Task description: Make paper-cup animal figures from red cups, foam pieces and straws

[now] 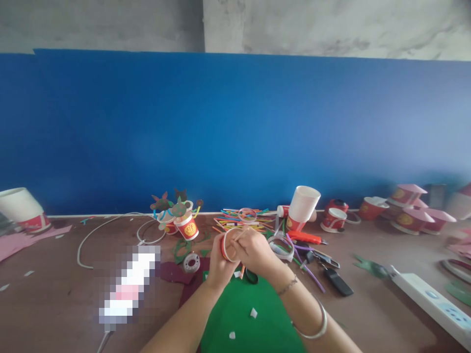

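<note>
My left hand [218, 267] is wrapped round a red and white paper cup [228, 245], its mouth tipped toward me and to the right. My right hand [253, 252] is closed, with its fingertips at the cup's mouth. What those fingers pinch, if anything, is hidden. Below the hands lies a green sheet [250, 318] with small white paper scraps [253, 313] on it. Close under my right hand, a black loop [252, 277] and the end of an orange strip [242, 272] show.
Colourful sticks [243, 218] lie behind the hands. To the left are decorated cups [187, 225], a tape roll [191, 263] and a blurred-out bright object [128, 289]. On the right stand stacked white cups [303, 206], an orange cutter [305, 238], a black key fob [337, 281] and a power strip [434, 304].
</note>
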A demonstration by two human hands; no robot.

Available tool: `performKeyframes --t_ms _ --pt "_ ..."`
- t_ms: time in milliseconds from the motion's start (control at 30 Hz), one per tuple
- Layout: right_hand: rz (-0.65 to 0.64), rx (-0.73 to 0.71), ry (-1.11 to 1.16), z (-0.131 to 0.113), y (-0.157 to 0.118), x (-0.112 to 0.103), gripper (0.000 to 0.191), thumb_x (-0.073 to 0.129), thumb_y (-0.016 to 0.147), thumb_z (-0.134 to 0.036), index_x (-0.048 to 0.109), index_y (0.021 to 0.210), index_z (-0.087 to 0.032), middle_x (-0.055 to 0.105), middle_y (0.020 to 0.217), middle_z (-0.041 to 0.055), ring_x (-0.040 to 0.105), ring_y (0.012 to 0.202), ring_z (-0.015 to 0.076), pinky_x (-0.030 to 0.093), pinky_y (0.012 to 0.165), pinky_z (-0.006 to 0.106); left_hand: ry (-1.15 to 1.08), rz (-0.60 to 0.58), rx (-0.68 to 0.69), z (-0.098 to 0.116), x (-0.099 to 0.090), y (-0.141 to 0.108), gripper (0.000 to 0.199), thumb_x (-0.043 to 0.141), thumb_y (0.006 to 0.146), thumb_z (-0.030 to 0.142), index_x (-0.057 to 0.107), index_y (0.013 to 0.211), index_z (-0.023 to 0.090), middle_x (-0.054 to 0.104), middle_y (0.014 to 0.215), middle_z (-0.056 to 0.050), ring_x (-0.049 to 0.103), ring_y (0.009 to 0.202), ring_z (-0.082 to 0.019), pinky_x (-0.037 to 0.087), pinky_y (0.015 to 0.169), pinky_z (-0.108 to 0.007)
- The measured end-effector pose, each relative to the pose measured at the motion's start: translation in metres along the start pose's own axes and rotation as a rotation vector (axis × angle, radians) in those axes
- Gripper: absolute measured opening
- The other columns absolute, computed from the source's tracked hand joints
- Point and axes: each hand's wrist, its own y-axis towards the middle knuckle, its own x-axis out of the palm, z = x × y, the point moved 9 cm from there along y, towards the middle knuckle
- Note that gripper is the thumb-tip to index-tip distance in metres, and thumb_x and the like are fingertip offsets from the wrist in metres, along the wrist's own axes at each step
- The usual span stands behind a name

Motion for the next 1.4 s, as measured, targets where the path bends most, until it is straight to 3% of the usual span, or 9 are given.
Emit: performKeyframes --t_ms 133,233,367,600,767,1033,1400 --pt "-0.067 0.009 -0.054 0.003 0.000 0.009 0.034 0.047 0.086 -0.021 0.051 0.052 -0.018 0.057 0.059 0.0020 0.053 0.061 0.0141 0.039 0.058 0.024 -0.037 -0.015 -0.004 0.003 0.001 0.003 0.047 0.071 0.067 0.021 0.046 0.107 0.019 0.060 0.102 -0.007 0.061 0.092 -0.020 0.049 0.081 -0.034" --pt "-0.027 0.030 -0.025 0.003 0.000 -0.002 0.031 0.047 0.087 -0.022 0.051 0.056 -0.019 0.061 0.067 0.0033 0.056 0.065 0.0147 0.040 0.060 0.024 -0.044 -0.013 -0.018 0.003 0.001 0.003 0.047 0.071 0.067 0.022 0.046 0.107 0.019 0.060 0.102 -0.007 0.061 0.092 -0.021 0.049 0.081 -0.034" --pt "0.110 -0.027 0.048 -0.007 -0.001 -0.023 0.022 0.044 0.088 -0.020 0.054 0.068 -0.020 0.062 0.071 0.0051 0.057 0.070 0.0165 0.043 0.067 0.027 -0.064 -0.002 -0.033 0.001 0.000 0.002 0.050 0.072 0.066 0.022 0.046 0.108 0.019 0.060 0.104 -0.008 0.061 0.095 -0.022 0.049 0.082 -0.034" --pt "0.355 -0.231 0.122 -0.035 -0.017 -0.054 0.017 0.043 0.086 -0.012 0.050 0.073 -0.021 0.058 0.067 0.0034 0.051 0.063 0.0163 0.042 0.062 0.030 -0.050 -0.027 -0.007 0.001 0.001 0.001 0.052 0.072 0.066 0.024 0.046 0.110 0.018 0.060 0.104 -0.008 0.060 0.092 -0.021 0.048 0.082 -0.035" --pt "0.552 -0.178 0.163 -0.031 -0.027 -0.081 0.017 0.041 0.086 -0.010 0.051 0.078 -0.021 0.055 0.066 0.0024 0.051 0.062 0.0158 0.042 0.060 0.030 0.063 0.082 0.030 0.001 -0.009 0.002 0.046 0.070 0.067 0.021 0.048 0.107 0.020 0.059 0.099 -0.005 0.059 0.090 -0.020 0.047 0.082 -0.034" --pt "0.386 -0.094 0.166 -0.022 -0.011 -0.060 0.019 0.042 0.088 -0.014 0.056 0.075 -0.020 0.061 0.071 0.0049 0.055 0.067 0.0160 0.044 0.064 0.030 0.027 0.046 0.040 0.001 -0.004 0.000 0.048 0.070 0.068 0.023 0.046 0.109 0.020 0.059 0.098 -0.005 0.059 0.087 -0.019 0.049 0.079 -0.035" --pt "0.338 0.004 0.181 -0.006 -0.008 -0.048 0.023 0.041 0.090 -0.019 0.053 0.071 -0.018 0.060 0.070 0.0039 0.056 0.067 0.0147 0.042 0.063 0.027 0.018 0.050 0.030 -0.005 -0.002 0.000 0.047 0.071 0.068 0.022 0.046 0.108 0.019 0.059 0.100 -0.005 0.059 0.090 -0.018 0.048 0.081 -0.033"
